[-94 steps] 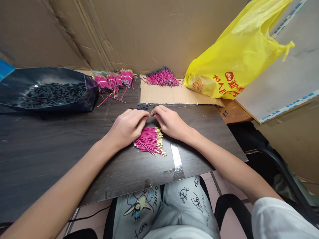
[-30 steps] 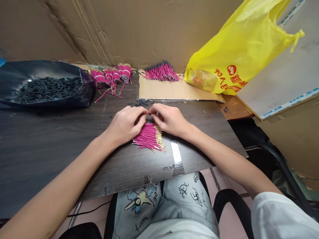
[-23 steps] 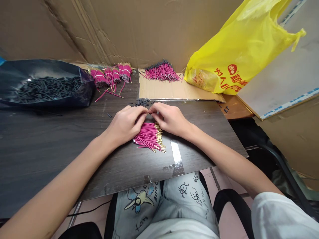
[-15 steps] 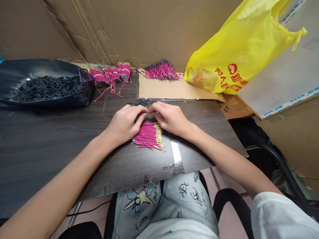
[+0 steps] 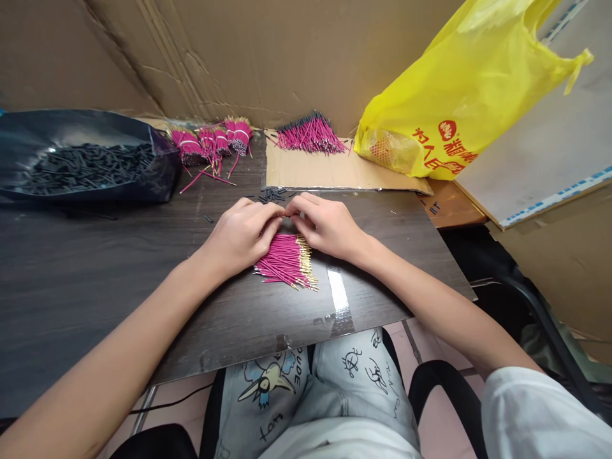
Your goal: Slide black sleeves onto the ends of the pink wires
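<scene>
My left hand (image 5: 241,237) and my right hand (image 5: 326,226) meet fingertip to fingertip over a dark board (image 5: 143,280). Both pinch a thin piece between them, too small to name. Under and just in front of the fingers lies a loose heap of pink wires with gold tips (image 5: 287,262). A few short black tubes (image 5: 270,194) lie scattered just beyond the hands.
A dark bag full of black tubes (image 5: 81,167) sits far left. Tied pink wire bundles (image 5: 210,143) stand at the back, and pink wires with black ends (image 5: 310,135) lie on a cardboard sheet (image 5: 335,173). A yellow plastic bag (image 5: 459,95) stands far right. Cardboard walls the back.
Both hands stay pinched together at the same spot; only small finger movements. The view has shifted slightly.
</scene>
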Available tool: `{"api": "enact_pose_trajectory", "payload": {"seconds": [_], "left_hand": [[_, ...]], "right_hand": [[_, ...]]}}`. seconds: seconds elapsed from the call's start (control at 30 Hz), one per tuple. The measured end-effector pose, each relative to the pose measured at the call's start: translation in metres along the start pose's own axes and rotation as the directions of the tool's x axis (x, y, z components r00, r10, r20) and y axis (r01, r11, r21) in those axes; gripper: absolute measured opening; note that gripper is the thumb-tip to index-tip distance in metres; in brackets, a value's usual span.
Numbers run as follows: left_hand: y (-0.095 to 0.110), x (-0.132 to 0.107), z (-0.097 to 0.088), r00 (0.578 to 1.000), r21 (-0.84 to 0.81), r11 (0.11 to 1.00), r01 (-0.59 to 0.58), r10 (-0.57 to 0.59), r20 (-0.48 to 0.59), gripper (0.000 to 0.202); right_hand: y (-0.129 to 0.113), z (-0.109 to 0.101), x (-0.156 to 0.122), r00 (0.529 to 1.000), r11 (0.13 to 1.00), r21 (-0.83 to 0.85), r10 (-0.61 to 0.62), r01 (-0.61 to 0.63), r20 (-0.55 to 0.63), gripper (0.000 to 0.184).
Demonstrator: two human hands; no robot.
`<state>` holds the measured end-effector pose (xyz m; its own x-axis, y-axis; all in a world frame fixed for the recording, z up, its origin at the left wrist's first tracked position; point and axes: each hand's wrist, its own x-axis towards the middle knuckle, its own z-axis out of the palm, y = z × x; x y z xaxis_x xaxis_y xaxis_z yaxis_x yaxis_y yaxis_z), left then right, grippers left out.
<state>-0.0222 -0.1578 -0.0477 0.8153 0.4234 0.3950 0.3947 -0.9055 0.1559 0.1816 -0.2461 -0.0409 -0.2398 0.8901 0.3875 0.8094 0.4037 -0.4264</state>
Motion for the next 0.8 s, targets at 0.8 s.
{"api": "enact_pose_trajectory", "payload": {"seconds": [0.8], "left_hand": [[0.0003, -0.0008, -0.0006, 1.000, -0.038, 0.999, -0.011, 0.010, -0.019, 0.031]], "right_hand": [[0.0041, 0.0042, -0.0002, 1.000, 0.993, 0.112, -0.025, 0.026, -0.015, 0.016]]}}
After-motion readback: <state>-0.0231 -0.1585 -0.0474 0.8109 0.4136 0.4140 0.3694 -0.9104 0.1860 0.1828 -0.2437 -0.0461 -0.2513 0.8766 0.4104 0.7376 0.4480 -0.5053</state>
